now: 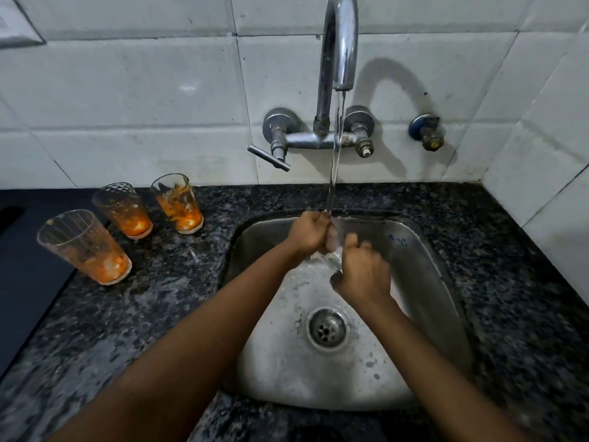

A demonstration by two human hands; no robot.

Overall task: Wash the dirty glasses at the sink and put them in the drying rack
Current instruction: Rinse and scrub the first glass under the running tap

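Both hands are over the steel sink (pixel 417 260), under the running water (pixel 336 154). My left hand (pixel 309 232) and my right hand (pixel 363 272) close around a clear glass (pixel 335 250). The glass is blurred and mostly hidden by fingers and splashing water. Three dirty glasses with orange residue stand upright on the dark granite counter, left of the sink: a near one (pixel 84 247), a middle one (pixel 124 208) and a far one (pixel 178 204). No drying rack is in view.
The curved faucet (pixel 339 43) rises from the tiled wall, with a lever handle (pixel 269 157) at its lower left. A separate valve (pixel 427 132) sits on the wall at right. The drain (pixel 326 328) lies below the hands. A black mat (pixel 25 250) covers the counter's left edge.
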